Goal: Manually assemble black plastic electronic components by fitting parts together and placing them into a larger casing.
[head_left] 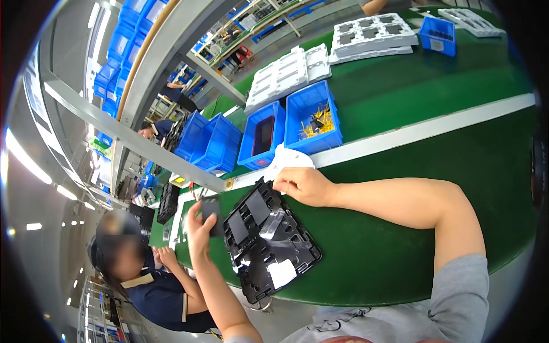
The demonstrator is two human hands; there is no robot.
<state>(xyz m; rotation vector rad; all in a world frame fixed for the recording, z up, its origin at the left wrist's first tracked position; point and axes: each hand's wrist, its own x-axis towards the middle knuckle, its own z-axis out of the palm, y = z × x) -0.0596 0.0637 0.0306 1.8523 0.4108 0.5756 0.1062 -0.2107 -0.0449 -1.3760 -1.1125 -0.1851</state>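
My left hand (pixel 200 231) is closed around a flat, dark grey rectangular panel (pixel 212 214), held up just left of a black plastic tray (pixel 311 251). Two grey rectangular panels, one left (pixel 236 227) and one right (pixel 257 207), lie in the tray's far part. Nearer, clear plastic film (pixel 275 224) and a white piece (pixel 282 274) rest on it. My right hand (pixel 307 186) is at the tray's far right corner, fingers curled together; what they pinch, if anything, is hidden. Right behind that hand lies a crumpled white sheet or bag (pixel 289 159).
Blue bins line the back, one with a dark framed panel (pixel 263 136), another with yellow pieces (pixel 321 122). White moulded trays (pixel 278 77) sit beyond a white rail (pixel 423 127). A grey metal post (pixel 166 153) slants across the left. A co-worker (pixel 157 291) is close on my left.
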